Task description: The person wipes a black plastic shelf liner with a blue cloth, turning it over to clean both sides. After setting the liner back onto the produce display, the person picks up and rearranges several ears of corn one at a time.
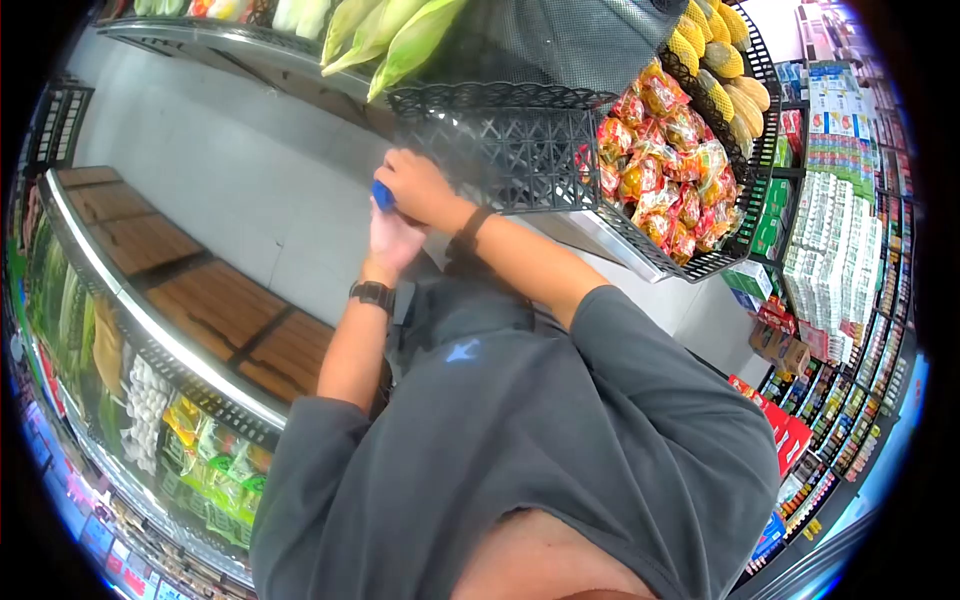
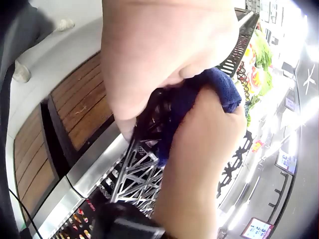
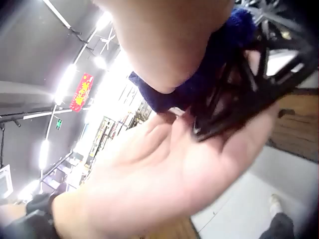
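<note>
Grey shirt front (image 1: 520,440) fills the lower foreground of the head view; beyond it my arms converge on one spot. My right hand (image 1: 422,190) grips a bunched blue cloth (image 1: 382,196), which lies against the black lattice panel (image 3: 259,94). My left hand (image 1: 396,240) holds that panel by its edge, corner set against the palm. Whether the panel is loose or one wall of a crate, I cannot tell. Failure modes, estimated: (1) Cloth snagging. Lattice openings look wide enough to catch a fold, and a hard pull by the right hand would then wrench the panel. Likely cause: loose cloth past the fingertips. (2) Panel pivoting. The left hold is at one corner, so uneven pressure from the right could twist it out. (3) Corner digging into the palm if I push straight against it. (4) Collateral contact. Corn ears (image 1: 425,45) jut past their shelf's rim near the lattice, and wrapped packets (image 1: 670,165) lie above my right forearm; a wide swing could knock either. Wooden slats (image 1: 215,290) lie off to the left.
</note>
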Motion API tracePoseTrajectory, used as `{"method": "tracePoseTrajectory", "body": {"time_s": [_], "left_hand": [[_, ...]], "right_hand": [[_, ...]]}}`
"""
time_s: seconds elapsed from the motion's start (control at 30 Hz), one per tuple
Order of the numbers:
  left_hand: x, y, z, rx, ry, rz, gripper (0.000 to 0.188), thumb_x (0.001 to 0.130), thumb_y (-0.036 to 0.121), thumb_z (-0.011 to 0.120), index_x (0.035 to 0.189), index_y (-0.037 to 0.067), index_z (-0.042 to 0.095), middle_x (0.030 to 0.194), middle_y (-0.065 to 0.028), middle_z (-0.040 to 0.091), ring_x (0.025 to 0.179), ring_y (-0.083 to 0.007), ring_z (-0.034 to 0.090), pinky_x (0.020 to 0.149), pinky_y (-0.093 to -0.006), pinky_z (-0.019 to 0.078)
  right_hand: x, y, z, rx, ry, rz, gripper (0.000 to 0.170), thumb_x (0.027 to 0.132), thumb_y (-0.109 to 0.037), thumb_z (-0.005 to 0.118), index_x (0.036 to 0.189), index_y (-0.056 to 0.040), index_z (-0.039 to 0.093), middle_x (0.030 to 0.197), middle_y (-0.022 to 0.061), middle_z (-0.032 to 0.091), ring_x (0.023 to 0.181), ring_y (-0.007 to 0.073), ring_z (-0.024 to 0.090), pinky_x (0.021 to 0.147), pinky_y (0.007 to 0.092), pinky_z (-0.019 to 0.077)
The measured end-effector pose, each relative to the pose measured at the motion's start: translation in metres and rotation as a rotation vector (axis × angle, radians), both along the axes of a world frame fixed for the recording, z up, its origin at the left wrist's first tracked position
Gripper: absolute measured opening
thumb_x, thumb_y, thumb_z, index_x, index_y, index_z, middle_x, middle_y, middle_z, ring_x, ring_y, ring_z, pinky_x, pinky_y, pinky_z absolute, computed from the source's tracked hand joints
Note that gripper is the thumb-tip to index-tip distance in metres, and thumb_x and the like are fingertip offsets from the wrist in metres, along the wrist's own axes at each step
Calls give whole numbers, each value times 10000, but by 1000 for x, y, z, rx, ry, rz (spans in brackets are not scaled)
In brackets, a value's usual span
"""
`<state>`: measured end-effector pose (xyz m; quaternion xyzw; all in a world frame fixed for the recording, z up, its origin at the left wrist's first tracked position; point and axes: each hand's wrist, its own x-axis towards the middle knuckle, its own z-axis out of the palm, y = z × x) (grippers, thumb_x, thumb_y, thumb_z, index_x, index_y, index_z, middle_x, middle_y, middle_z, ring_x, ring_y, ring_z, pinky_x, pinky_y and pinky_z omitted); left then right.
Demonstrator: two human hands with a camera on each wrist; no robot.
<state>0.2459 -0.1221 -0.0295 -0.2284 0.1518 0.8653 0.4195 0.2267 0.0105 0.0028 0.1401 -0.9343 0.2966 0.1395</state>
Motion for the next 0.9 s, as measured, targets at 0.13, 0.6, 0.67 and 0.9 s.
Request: {"method": "tracePoseTrajectory", "body": {"time_s": [0.13, 0.6, 0.67, 0.9], "left_hand": [[6, -7, -12, -172, 288, -109, 410, 1064, 283, 434, 1412, 68, 456, 1324, -109, 564, 1235, -271, 543, 1101, -453, 413], [-14, 19, 46, -401, 227, -526, 338, 938, 198, 585, 1247, 66, 549, 1031, -81, 574, 1047, -275, 616, 862, -525, 561], [-15, 28, 50, -456, 251, -565, 337, 970, 263, 597, 1236, 59, 558, 1042, -78, 587, 1045, -261, 616, 862, -498, 563], [7, 32, -21, -423, 330, -342, 318, 1007, 229, 604, 1280, 76, 546, 1161, -73, 653, 1033, -242, 661, 881, -435, 539]], "right_hand": [[-29, 17, 15, 73, 50, -68, 194, 751, -150, 663, 937, -105, 634, 968, 83, 557, 944, 287, 589, 737, 397, 511], [26, 118, 10, 82, 24, -499, 317, 657, -24, 704, 961, -108, 684, 966, 105, 597, 934, 337, 584, 776, 451, 500], [20, 102, 7, 36, 19, -448, 340, 639, -15, 721, 964, -105, 679, 987, 117, 593, 949, 351, 580, 804, 455, 497], [-15, 5, 7, 27, 59, 37, 104, 763, -114, 653, 860, -136, 623, 919, 61, 551, 932, 283, 579, 780, 411, 507]]}}
